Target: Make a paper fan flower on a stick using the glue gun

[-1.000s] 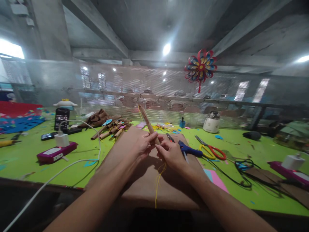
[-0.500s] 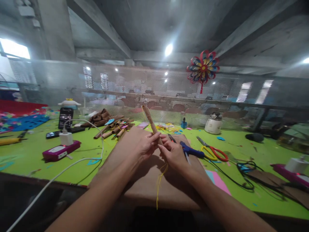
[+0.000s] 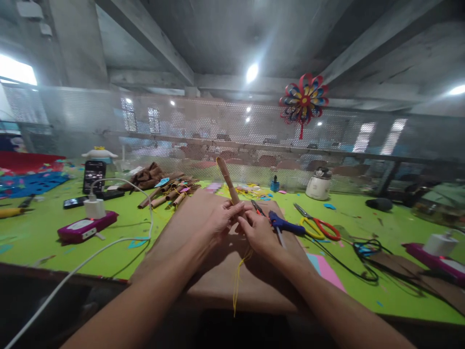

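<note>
Not much has changed in the last second. The left hand (image 3: 217, 220) and the right hand (image 3: 259, 232) stay close together, both pinched on the bottom end of a brown paper roll (image 3: 228, 180). The roll still sticks up and leans away from the person, and its tip has only slid a tiny bit to the right. So the fingers look busy with the same small spot (the work is slow and fiddly).

A yellow string (image 3: 238, 276) hangs down from under the right hand. It falls over a big brown sheet (image 3: 261, 291) at the near edge of the green surface (image 3: 47, 242).

Just past the right hand lie a blue tool (image 3: 286, 225) and scissors (image 3: 319, 227). Black cords (image 3: 363, 252) curl further right. Toward the far left is a pile of rolls (image 3: 170, 191), with a phone (image 3: 93, 177) beyond it. A white cable (image 3: 119, 242) runs along the left side. Nothing lies between the hands and the roll.
</note>
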A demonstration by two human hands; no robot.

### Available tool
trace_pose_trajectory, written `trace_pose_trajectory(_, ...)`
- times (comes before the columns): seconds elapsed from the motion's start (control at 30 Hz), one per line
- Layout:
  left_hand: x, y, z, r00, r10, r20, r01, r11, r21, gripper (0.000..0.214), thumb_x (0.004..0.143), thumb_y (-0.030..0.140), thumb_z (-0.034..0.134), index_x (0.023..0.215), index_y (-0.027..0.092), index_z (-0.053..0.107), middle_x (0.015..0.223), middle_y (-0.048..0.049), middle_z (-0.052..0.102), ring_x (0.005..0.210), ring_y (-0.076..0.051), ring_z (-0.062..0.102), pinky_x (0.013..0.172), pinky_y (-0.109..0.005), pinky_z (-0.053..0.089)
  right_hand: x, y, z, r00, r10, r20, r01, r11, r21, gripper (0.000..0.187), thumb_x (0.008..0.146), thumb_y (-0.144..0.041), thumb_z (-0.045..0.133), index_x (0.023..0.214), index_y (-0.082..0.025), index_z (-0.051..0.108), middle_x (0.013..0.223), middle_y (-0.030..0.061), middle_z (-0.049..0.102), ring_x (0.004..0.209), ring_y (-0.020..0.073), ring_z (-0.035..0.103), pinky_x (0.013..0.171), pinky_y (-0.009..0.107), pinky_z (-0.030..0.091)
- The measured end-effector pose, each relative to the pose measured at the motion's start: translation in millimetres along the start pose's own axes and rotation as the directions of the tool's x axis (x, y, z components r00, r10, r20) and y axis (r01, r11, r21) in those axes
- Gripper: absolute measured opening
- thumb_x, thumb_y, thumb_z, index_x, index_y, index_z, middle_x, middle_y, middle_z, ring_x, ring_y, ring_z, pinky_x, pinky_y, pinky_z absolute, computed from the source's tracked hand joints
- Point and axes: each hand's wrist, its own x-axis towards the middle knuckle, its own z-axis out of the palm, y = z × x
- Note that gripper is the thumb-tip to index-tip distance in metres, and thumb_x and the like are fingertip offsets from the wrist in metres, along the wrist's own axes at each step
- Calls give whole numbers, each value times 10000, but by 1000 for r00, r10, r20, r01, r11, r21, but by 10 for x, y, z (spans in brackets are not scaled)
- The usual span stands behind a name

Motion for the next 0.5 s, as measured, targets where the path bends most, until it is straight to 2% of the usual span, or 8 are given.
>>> trace_pose_trajectory(0.1, 24, -14, -18, 999, 31, 18, -32, 999, 29, 249, 701, 322, 719, 832, 130, 629, 769, -86, 653, 520, -114, 530, 464, -231, 368, 0, -7, -5, 1000, -10, -11, 10, 1000, -13, 205, 869, -246, 477, 718, -161, 586, 640, 51, 659, 571, 150, 615, 563, 255, 444)
trace_pose_trajectory(0.3, 78, -49, -72, 998, 32, 54, -33, 999, 12, 265, 715, 345, 707, 821, 113, 632, 638, -39, 593, 486, -104, 515, 439, -218, 355, 9, 21, -2, 1000, 7, -23, -7, 1000, -11, 275, 860, -324, 520, 650, -160, 587, 580, 57, 658, 524, 153, 609, 525, 252, 426)
trace_pose_trajectory(0.4, 86, -42, -85, 999, 31, 15, -31, 999, -12, 289, 702, 341, 718, 844, 104, 635, 668, -51, 615, 532, -122, 550, 471, -230, 395, 5, -3, -4, 999, 46, -28, -45, 999, 11, 306, 833, -358, 559, 601, -160, 574, 561, 63, 652, 507, 151, 595, 486, 244, 406)
trace_pose_trajectory(0.5, 75, -4, -86, 998, 17, -57, -17, 1000, 1, 291, 692, 326, 727, 847, 94, 646, 703, -74, 645, 552, -130, 567, 499, -240, 421, -8, -60, -5, 993, 113, 16, -114, 989, 96, 290, 805, -362, 591, 601, -156, 570, 553, 57, 646, 491, 142, 587, 461, 233, 395)
